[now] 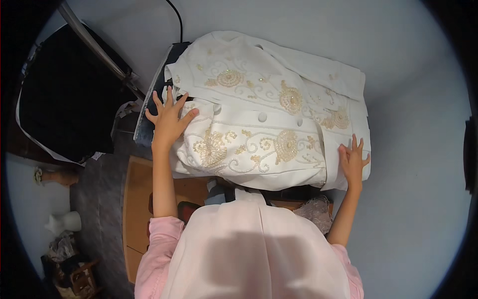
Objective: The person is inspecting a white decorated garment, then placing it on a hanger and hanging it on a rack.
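A white long-sleeved jacket (257, 116) is spread before me on a dark blue covered surface (147, 123). Gold and pearly beadwork forms flowers and scrolls on its cloth, and round fabric-covered buttons (262, 117) run along the front. At the jacket's left end rests my left hand (168, 116), fingers fanned out, partly on the cloth and partly over the dark surface's edge. My right hand (353, 160) lies on the hem at the right end with its fingers apart. Neither hand holds anything that I can see.
Black cloth (71, 93) hangs at the left beside a metal pole (93, 46). A black cable (181, 24) runs down the wall (336, 30). Below are brown wooden furniture (136, 239) and grey lacy fabric (317, 215). A white mannequin part (71, 221) stands lower left.
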Tool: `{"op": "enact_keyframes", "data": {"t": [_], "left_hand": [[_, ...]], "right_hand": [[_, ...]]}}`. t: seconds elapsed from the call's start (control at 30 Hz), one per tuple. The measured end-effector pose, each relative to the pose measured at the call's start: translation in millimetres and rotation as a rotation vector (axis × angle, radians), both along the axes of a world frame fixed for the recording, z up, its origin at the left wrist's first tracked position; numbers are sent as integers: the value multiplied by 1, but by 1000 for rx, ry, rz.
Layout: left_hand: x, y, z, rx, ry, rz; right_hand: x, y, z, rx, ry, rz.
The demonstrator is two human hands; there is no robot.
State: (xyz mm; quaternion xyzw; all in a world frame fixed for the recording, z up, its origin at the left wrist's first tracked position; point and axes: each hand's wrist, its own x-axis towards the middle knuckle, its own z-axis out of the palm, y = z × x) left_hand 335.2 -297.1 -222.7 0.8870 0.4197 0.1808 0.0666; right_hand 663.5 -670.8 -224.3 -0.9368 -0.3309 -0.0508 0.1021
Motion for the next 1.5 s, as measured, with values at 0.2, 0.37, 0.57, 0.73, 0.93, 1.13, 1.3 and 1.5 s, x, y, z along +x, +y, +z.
{"op": "enact_keyframes", "data": {"t": [0.2, 0.37, 0.57, 0.73, 0.93, 1.13, 1.3, 1.5], "left_hand": [[-1, 2, -9, -46, -232, 106], [-13, 21, -9, 71, -461, 196], [-9, 19, -1, 166, -311, 295], [-9, 21, -13, 61, -145, 415], [-9, 24, 2, -131, -25, 439], [16, 13, 6, -100, -116, 228], [16, 10, -3, -84, -197, 152], [10, 5, -10, -76, -180, 143]], "right_hand": [[-43, 13, 1, 0, 24, -21], [13, -22, -13, 90, -154, -70], [66, -35, 33, -32, 49, -206], [66, 12, 50, -356, -114, -281], [16, 115, 65, -6, -99, 299], [-76, 270, 62, 107, 8, 873], [-135, 355, 30, 113, -28, 1145], [-159, 392, 6, 101, -170, 1113]]}}
